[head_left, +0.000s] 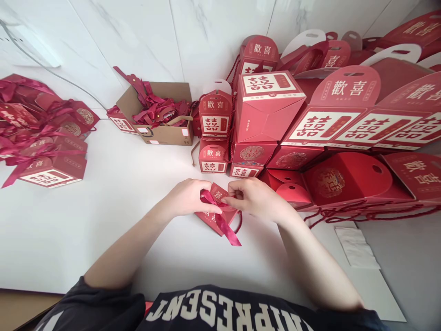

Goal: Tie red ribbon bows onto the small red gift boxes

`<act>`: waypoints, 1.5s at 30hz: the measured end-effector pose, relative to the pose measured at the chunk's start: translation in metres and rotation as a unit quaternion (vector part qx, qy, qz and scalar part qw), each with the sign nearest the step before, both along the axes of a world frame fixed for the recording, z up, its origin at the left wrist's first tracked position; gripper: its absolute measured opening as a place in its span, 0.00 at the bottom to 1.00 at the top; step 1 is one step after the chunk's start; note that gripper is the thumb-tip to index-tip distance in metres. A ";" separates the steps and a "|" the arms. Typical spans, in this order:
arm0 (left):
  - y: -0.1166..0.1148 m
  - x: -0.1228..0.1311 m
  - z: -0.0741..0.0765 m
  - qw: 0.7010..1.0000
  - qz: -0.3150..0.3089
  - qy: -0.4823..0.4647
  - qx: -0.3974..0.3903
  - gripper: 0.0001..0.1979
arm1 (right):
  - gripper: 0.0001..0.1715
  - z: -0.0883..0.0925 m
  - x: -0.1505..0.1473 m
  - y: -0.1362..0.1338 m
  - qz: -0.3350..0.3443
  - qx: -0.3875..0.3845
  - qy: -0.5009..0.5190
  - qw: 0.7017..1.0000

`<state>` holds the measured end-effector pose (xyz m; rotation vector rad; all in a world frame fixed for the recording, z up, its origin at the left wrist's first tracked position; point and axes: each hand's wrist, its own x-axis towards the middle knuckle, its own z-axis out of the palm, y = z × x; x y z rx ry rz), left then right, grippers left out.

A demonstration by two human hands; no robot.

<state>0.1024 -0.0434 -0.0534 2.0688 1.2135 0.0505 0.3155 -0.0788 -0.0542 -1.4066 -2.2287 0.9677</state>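
A small red gift box (pixel 209 219) with pale Chinese characters rests on the white table between my hands. Across its top runs a magenta ribbon (pixel 228 232), one end trailing toward me. My left hand (pixel 190 197) is at the box's left side, thumb and fingers closed round a loop of the ribbon. My right hand (pixel 253 196) reaches in from the right, its fingertips pinched on the ribbon near the middle. A dark red cord handle (pixel 239 222) curves out at the box's right side. The ribbon's crossing is partly hidden by my fingers.
On the right, large red gift boxes (pixel 272 115) are stacked high. Smaller boxes (pixel 212 158) stand behind my hands. A cardboard box (pixel 168 134) full of ribbons sits at the back. At the left lie several ribbon-tied boxes (pixel 55 161). White paper (pixel 356 246) lies at the right.
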 end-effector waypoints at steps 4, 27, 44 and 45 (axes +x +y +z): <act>0.000 -0.001 0.000 1.000 -0.007 -0.005 -0.001 0.23 | 0.13 -0.006 0.000 0.003 0.010 0.038 -0.041 0.998; 0.013 -0.018 0.002 0.981 -0.063 -0.118 -0.141 0.20 | 0.13 -0.019 0.008 0.015 0.092 0.048 0.093 0.990; 0.025 -0.026 0.000 0.978 -0.042 -0.111 -0.171 0.22 | 0.24 -0.014 -0.046 -0.026 0.113 0.260 -0.138 0.949; 0.024 -0.026 -0.001 0.982 -0.039 -0.103 -0.156 0.22 | 0.23 -0.015 -0.046 -0.025 0.117 0.260 -0.141 0.948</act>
